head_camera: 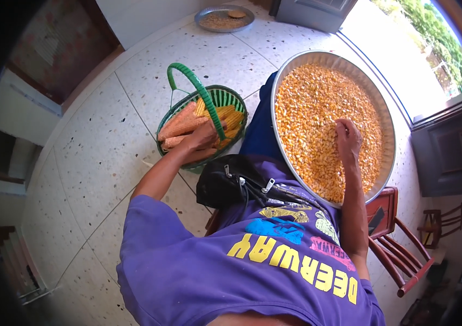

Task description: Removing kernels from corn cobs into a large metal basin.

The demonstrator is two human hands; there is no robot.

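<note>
My left hand (206, 136) reaches into a green woven basket (177, 109) on the floor, its fingers among the cobs and partly hidden by the handle (204, 91). Bare pinkish corn cobs (182, 122) lie on the basket's left side. Yellow corn ears (233, 118) with kernels on are at its right. A large round metal pan (386, 134) full of loose corn kernels (308, 110) is in front of me to the right. My right hand (349, 140) is at the kernels, fingers curled; whether it pinches any is not visible.
A black waist bag (225, 183) sits at my lap. Beside the pan, to the right, is a small red wooden chair (402, 252). Another metal tray (202, 25) with grainy contents stands by the far wall. An open doorway (394, 53) lets in bright light at upper right.
</note>
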